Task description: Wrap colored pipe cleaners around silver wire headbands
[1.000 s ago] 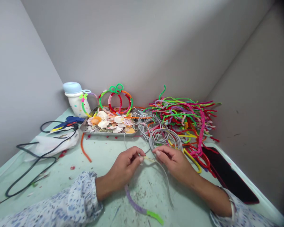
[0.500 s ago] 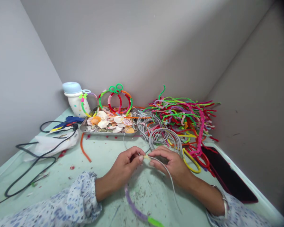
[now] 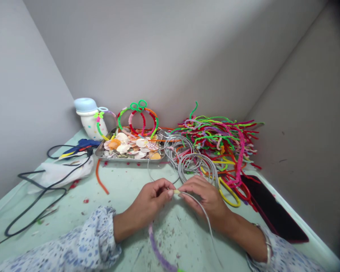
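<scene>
Pale yellow piece (image 3: 176, 192) and grey wire (image 3: 208, 223), at the meeting of my two hands. My left hand (image 3: 147, 206), narrow, pinches the pale yellow piece between thumb and forefinger; my right hand (image 3: 206, 198), likewise narrow, holds the grey wire just beside it, the two sets of fingertips nearly touching. The piece lies over the middle of the bench (image 3: 124, 181), nearer to me than the coils of wire (image 3: 215, 172) and the metal tray (image 3: 124, 160). From the right hand the wire arcs down toward me; below the left hand curves a purple fuzzy strip (image 3: 157, 251), its green part cut off by the lower border. Step in hand, as I judge it: fitting or sliding the piece along the wire; which of these I cannot tell, since my fingertips cover the join. The next move, I judge, calls for a steady left pinch and gentle right-hand pressure, wire in line with the piece, lest it buckle
</scene>
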Action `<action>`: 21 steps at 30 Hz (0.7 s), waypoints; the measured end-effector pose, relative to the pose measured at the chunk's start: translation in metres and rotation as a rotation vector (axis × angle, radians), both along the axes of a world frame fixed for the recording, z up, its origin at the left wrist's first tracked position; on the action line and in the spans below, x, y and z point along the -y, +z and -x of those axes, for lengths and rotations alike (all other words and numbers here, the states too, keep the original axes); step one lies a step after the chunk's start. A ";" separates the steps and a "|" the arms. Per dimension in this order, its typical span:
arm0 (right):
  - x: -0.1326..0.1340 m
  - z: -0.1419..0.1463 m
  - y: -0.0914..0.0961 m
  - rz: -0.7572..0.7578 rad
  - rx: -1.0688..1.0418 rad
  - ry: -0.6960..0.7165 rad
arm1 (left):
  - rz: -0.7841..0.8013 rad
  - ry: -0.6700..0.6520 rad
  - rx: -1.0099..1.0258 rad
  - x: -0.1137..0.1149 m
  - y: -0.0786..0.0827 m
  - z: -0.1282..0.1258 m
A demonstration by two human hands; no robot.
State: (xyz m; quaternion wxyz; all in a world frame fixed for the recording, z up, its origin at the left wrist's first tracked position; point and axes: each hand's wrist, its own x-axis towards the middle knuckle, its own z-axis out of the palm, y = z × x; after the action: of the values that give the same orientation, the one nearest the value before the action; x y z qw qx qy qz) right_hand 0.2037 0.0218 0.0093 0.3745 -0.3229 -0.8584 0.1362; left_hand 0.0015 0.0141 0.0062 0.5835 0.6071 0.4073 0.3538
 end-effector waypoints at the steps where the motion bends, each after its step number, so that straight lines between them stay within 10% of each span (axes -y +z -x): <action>1: 0.000 0.000 0.001 -0.032 0.018 0.002 | 0.011 -0.003 0.004 0.000 0.000 0.000; 21: 0.000 -0.011 0.000 -0.455 0.279 0.137 | 0.217 -0.176 -0.037 -0.011 -0.001 0.007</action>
State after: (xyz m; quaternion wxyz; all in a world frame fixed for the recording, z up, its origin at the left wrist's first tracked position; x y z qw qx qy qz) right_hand 0.2146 0.0216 0.0092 0.3057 -0.1874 -0.9300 -0.0809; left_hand -0.0055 0.0256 0.0054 0.6669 0.5801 0.3990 0.2440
